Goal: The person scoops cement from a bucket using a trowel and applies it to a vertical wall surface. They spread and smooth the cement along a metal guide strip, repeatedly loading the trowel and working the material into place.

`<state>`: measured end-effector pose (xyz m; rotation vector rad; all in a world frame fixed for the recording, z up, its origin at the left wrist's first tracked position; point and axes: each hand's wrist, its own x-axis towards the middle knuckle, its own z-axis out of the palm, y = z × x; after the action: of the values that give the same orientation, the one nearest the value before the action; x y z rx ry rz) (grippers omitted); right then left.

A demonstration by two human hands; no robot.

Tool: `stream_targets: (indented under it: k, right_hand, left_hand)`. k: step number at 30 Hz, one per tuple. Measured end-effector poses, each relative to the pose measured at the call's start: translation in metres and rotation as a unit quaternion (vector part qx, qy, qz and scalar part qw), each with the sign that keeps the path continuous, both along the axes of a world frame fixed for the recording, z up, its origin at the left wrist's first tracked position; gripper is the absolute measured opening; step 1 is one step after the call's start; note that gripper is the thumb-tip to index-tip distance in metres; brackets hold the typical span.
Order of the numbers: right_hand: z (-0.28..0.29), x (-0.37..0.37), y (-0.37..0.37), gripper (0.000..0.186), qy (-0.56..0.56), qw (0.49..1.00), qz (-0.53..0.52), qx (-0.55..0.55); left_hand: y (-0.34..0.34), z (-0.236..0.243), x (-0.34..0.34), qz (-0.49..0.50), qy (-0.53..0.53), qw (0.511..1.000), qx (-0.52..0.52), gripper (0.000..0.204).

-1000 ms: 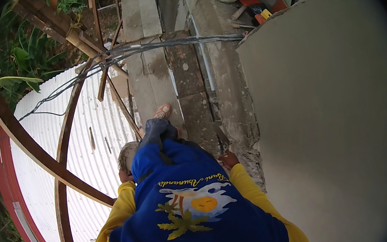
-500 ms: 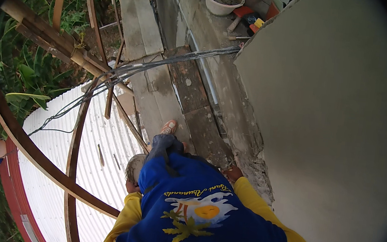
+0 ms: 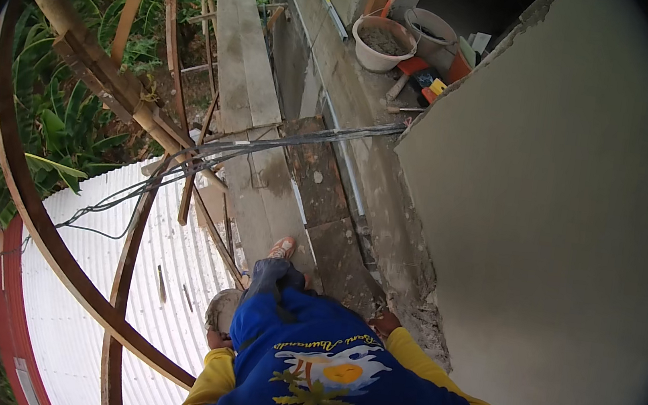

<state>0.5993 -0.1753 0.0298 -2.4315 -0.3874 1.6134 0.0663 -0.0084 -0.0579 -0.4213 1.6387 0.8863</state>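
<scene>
L hand (image 3: 218, 340), lower ctr.: grip clamped on grey bowl (image 3: 224, 309), which sits lower ctr.-left, over white roof (image 3: 75, 350). R hand (image 3: 384, 322), lower ctr.-right: grip partly hidden, can't tell if apart or together. Cables (image 3: 307, 140) cross planks (image 3: 247, 72), upper ctr.; 2 buckets (image 3: 373, 63), upper right, 1 w/ mortar (image 3: 382, 41).

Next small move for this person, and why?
Probably one short step along the planks, stopping before the dark cables: they cross the walkway ahead, and the left hand seems occupied with a grey round-edged object.
</scene>
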Motion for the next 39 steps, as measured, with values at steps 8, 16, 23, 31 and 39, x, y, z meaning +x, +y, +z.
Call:
stream_targets:
  k: [8, 16, 23, 31, 39]
  right_hand:
    - [-0.014, 0.023, 0.006, 0.098, -0.008, 0.999, 0.025, -0.021]
    - [-0.011, 0.023, 0.028, 0.093, 0.004, 0.999, 0.035, -0.002]
    - [-0.033, 0.041, 0.045, 0.091, 0.012, 0.998, 0.061, 0.007]
    - [0.002, 0.047, 0.129, 0.105, -0.104, 0.958, 0.250, 0.091]
    - [0.047, 0.057, 0.264, 0.066, -0.116, 0.933, 0.239, 0.244]
  left_hand:
    - [-0.010, -0.006, 0.004, -0.002, -0.011, 1.000, 0.004, 0.020]
    - [-0.022, -0.012, -0.001, 0.002, -0.002, 1.000, 0.024, 0.021]
    - [-0.029, -0.027, 0.002, -0.007, 0.014, 0.999, 0.038, 0.027]
    - [-0.052, -0.030, -0.008, -0.072, -0.008, 0.997, 0.009, 0.050]
    - [-0.013, -0.028, 0.023, 0.097, -0.026, 0.995, -0.026, 0.043]
